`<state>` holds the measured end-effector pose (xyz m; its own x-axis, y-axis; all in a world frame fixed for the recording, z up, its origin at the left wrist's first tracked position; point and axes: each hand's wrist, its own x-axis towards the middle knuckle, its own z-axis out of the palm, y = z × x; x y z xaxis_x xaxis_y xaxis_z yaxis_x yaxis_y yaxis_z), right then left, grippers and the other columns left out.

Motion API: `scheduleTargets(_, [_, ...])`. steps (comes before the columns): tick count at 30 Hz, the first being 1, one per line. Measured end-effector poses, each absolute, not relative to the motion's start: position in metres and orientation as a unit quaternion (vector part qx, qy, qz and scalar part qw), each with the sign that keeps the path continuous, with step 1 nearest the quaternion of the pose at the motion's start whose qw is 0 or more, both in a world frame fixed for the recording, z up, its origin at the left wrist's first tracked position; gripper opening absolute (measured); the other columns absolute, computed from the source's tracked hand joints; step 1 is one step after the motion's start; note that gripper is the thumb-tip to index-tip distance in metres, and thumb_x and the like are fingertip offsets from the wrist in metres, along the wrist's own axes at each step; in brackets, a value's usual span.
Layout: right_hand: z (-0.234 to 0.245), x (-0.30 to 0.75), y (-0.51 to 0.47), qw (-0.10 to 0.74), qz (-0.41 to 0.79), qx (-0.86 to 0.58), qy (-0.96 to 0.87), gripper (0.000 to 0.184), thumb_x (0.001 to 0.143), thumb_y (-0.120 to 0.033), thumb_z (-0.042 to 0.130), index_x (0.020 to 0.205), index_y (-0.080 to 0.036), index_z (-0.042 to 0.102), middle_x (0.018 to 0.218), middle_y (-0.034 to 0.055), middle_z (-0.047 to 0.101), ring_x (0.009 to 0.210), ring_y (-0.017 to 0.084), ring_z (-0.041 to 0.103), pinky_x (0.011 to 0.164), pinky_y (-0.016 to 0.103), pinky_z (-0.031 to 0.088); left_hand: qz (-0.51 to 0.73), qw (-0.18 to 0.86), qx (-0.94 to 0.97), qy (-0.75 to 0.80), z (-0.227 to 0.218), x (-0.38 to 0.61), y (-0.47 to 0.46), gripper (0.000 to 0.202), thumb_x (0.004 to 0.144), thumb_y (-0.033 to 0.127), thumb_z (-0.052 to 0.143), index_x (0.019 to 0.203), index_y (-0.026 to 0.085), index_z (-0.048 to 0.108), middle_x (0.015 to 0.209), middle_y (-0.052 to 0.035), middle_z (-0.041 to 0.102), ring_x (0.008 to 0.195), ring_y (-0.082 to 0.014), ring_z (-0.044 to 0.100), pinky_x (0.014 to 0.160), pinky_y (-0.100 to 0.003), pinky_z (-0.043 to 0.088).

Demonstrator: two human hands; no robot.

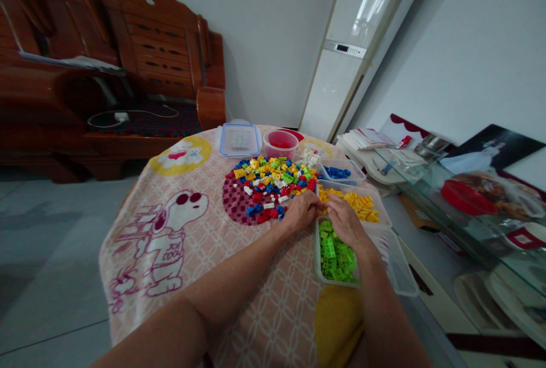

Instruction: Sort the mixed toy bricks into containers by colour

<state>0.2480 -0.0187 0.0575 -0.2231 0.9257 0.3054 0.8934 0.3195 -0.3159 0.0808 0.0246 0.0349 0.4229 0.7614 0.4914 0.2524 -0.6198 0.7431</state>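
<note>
My left hand [303, 210] and my right hand [342, 219] meet at the near left side of a clear box [379, 193] of yellow toy bricks [360, 205]. Fingers of both hands are closed and their tips come together; whatever is between them is too small or hidden to make out. Right below my right hand is a box [318, 260] full of green bricks [335, 254], partly covered by my wrist. Left of my left hand spreads a mixed heap of coloured bricks [273, 177].
Blue bricks [336, 172] lie in a smaller clear box behind the yellow ones. A round tub [279, 152] holds red pieces, beside a blue-rimmed lid or box [239, 139]. White bricks [310, 156] form a small pile. A glass shelf [426, 197] stands on the right.
</note>
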Motion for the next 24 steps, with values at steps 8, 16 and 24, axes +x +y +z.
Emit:
scheduleTargets(8, [0.05, 0.247, -0.02, 0.073, -0.014, -0.679, -0.731, 0.042, 0.1, -0.031, 0.034, 0.106, -0.017, 0.073, 0.145, 0.0159, 0.051, 0.13, 0.029, 0.05, 0.108, 0.046, 0.036, 0.432, 0.295, 0.79, 0.319, 0.033, 0.082, 0.026, 0.033, 0.071, 0.0, 0.044, 0.075, 0.014, 0.073, 0.084, -0.0085, 0.071, 0.086, -0.0176, 0.064, 0.083, -0.029, 0.049])
scheduleTargets(16, [0.059, 0.269, -0.028, 0.058, -0.069, -0.796, -0.599, 0.043, 0.098, -0.033, 0.036, 0.106, -0.013, 0.073, 0.129, 0.0238, 0.059, 0.119, 0.038, 0.055, 0.1, 0.054, 0.039, 0.418, 0.293, 0.794, 0.329, 0.034, 0.082, 0.027, 0.032, 0.071, 0.001, 0.045, 0.075, 0.015, 0.074, 0.086, -0.0088, 0.071, 0.087, -0.0184, 0.064, 0.084, -0.029, 0.049])
scheduleTargets(24, [0.062, 0.244, -0.018, 0.162, 0.043, -0.609, -0.775, 0.037, 0.095, -0.018, 0.035, 0.095, -0.018, 0.072, 0.098, 0.0094, 0.072, 0.099, 0.02, 0.063, 0.091, 0.03, 0.043, 0.426, 0.302, 0.788, 0.327, 0.033, 0.081, 0.025, 0.033, 0.071, 0.001, 0.045, 0.077, 0.015, 0.074, 0.085, -0.0082, 0.071, 0.087, -0.0183, 0.063, 0.084, -0.029, 0.049])
